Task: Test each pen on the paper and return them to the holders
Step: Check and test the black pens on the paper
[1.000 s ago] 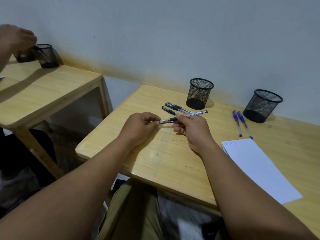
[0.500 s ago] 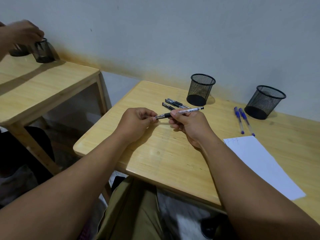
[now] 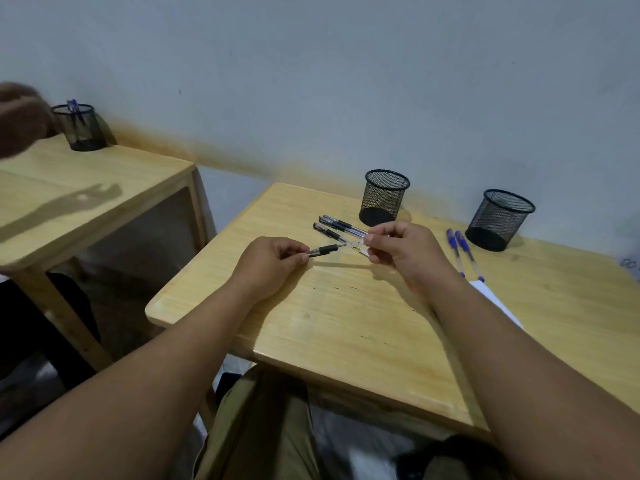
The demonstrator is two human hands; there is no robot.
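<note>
Nearest me, my two forearms reach out over the wooden counter point(image 3: 346, 327). My left hand point(image 3: 268, 263) has its fingertips pinched on the tip end of a black-grip pen point(image 3: 327, 250), and my right hand point(image 3: 401, 249) pinches the clear barrel at the other end, so the pen hangs between both hands just above the counter. I cannot tell whether a cap is on the tip or already in my left fingers; that end is hidden. I judge this to be the uncapping step before a test stroke.

To the right, the white paper point(image 3: 495, 299) lies partly hidden behind my right forearm, and from here I can make out no marks on the visible part.

A little farther out, two more black pens point(image 3: 334, 227) lie side by side on the counter just behind the held one, near the left mesh holder point(image 3: 384, 197). Two blue pens point(image 3: 462, 249) lie together beside the right mesh holder point(image 3: 498, 220).

Both holders look empty as far as the mesh lets me see. So by my reckoning nothing has been returned yet: five pens are out, one in hand, four waiting. Testing and putting away remain for all of them.

Far left, on a separate table, another person's blurred hand point(image 3: 19, 119) is by a third holder point(image 3: 81, 128) with a blue pen in it.
</note>
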